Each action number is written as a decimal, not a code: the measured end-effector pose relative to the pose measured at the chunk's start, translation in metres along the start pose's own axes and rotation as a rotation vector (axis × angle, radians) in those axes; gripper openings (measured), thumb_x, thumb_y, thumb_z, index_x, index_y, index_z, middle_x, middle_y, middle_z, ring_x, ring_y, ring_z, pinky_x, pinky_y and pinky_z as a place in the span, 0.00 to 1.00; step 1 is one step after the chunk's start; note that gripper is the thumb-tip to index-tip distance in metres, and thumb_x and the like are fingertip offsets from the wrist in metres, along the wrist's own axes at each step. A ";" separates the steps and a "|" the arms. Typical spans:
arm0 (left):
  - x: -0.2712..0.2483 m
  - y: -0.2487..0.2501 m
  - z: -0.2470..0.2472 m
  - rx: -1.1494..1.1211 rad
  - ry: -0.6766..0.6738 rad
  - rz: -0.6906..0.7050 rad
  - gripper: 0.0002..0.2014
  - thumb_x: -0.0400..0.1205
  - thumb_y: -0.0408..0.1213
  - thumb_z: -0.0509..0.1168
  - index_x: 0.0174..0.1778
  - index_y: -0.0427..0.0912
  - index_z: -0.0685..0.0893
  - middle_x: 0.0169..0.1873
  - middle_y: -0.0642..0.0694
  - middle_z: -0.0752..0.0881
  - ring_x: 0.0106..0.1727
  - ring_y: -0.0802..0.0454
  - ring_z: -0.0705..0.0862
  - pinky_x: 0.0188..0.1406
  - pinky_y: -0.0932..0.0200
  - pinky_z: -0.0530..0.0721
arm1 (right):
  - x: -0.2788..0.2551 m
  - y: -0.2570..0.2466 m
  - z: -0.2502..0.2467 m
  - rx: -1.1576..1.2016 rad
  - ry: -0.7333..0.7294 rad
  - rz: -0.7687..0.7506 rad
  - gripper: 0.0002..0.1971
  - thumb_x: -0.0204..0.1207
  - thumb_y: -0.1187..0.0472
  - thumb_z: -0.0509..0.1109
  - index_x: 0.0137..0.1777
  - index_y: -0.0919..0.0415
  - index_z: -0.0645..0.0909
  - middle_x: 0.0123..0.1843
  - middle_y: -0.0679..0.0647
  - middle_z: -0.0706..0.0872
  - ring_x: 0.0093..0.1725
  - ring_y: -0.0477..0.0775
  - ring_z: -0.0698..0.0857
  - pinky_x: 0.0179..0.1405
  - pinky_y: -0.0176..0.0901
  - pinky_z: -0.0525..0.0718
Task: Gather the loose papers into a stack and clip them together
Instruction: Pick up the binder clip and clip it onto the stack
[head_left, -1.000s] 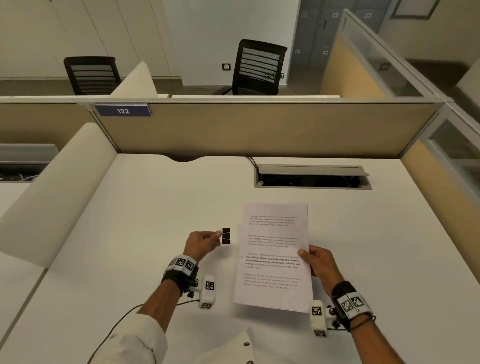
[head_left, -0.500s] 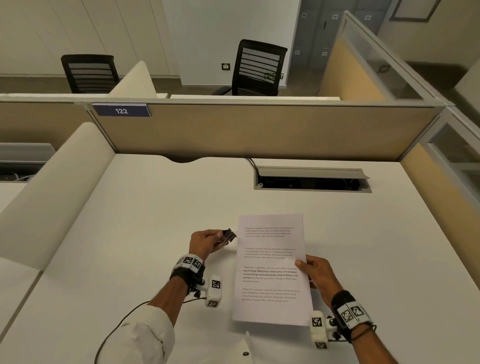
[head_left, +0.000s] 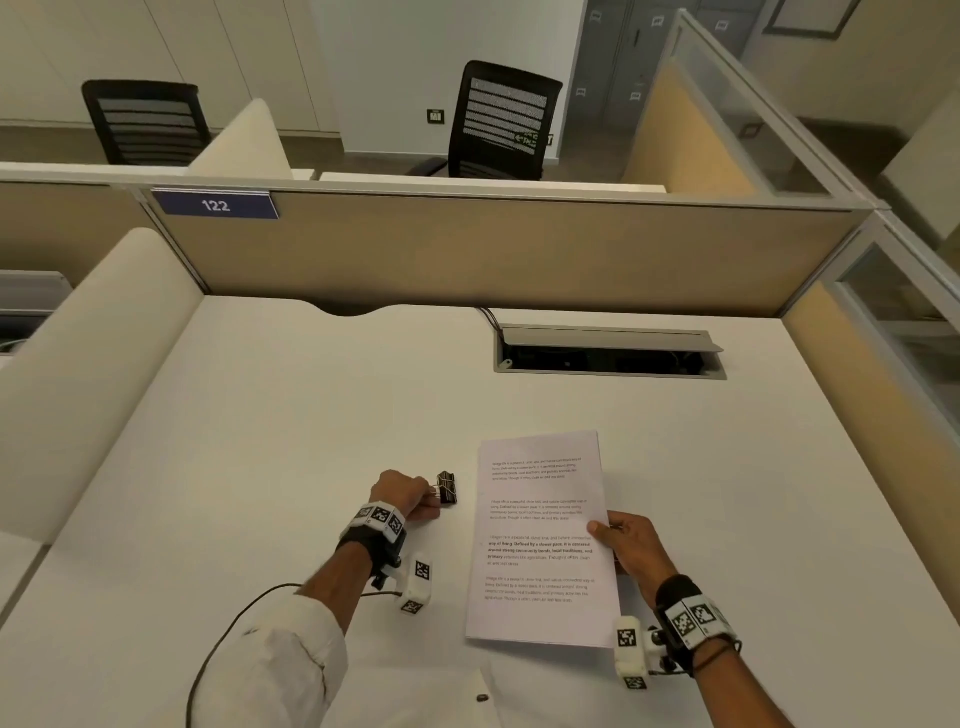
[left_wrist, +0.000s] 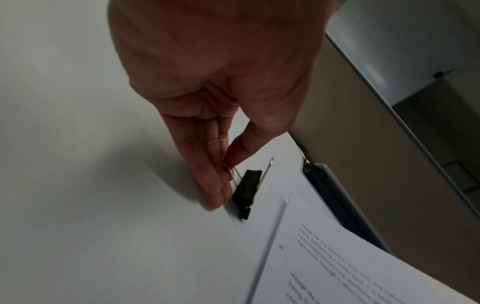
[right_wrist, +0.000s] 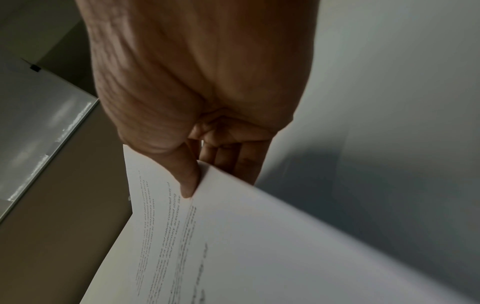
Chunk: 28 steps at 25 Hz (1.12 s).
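A stack of printed white papers (head_left: 543, 540) is held just above the white desk (head_left: 291, 415), long side away from me. My right hand (head_left: 631, 548) grips its right edge, thumb on top (right_wrist: 188, 181) and fingers beneath. A black binder clip (head_left: 447, 487) sits at desk level a short way left of the stack. My left hand (head_left: 410, 496) pinches one wire handle of the clip (left_wrist: 246, 187) between thumb and fingers; the other handle points away. The clip is apart from the paper (left_wrist: 350, 267).
An open cable box (head_left: 608, 351) is sunk into the desk behind the papers. A tan partition (head_left: 493, 249) closes the back and a cream divider (head_left: 88, 364) the left. A thin cable (head_left: 234, 623) trails from my left wrist.
My left hand has lowered the clip from the stack's left edge down to the desk, turning it. The papers have shifted toward me and to the right in my right hand.
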<state>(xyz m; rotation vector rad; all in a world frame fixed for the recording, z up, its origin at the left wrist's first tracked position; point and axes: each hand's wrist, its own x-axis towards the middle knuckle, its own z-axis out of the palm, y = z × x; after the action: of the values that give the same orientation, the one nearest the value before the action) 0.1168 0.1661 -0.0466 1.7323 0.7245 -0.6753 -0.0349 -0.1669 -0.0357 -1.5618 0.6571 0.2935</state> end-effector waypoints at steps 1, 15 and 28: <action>0.000 0.001 -0.002 -0.013 -0.003 0.003 0.11 0.80 0.25 0.66 0.48 0.20 0.91 0.29 0.34 0.93 0.23 0.41 0.92 0.20 0.57 0.89 | 0.001 0.001 0.000 0.000 0.000 0.004 0.08 0.83 0.64 0.74 0.60 0.62 0.90 0.51 0.61 0.97 0.51 0.66 0.95 0.45 0.56 0.94; 0.000 0.006 -0.006 0.112 -0.106 0.088 0.28 0.69 0.48 0.86 0.46 0.23 0.92 0.41 0.32 0.95 0.47 0.36 0.96 0.55 0.41 0.94 | 0.006 -0.003 0.007 -0.014 -0.004 -0.002 0.06 0.84 0.65 0.73 0.56 0.59 0.90 0.47 0.55 0.97 0.45 0.59 0.95 0.40 0.51 0.94; -0.008 0.015 -0.019 0.062 -0.139 0.308 0.21 0.82 0.43 0.75 0.53 0.23 0.92 0.47 0.31 0.95 0.53 0.38 0.95 0.66 0.48 0.90 | 0.002 -0.019 0.002 0.028 -0.039 -0.088 0.10 0.83 0.61 0.74 0.61 0.61 0.90 0.53 0.60 0.96 0.52 0.66 0.95 0.54 0.64 0.93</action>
<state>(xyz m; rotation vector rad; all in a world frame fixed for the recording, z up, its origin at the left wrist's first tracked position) 0.1246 0.1794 -0.0263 1.7846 0.3339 -0.6012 -0.0221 -0.1656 -0.0216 -1.5503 0.5587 0.2476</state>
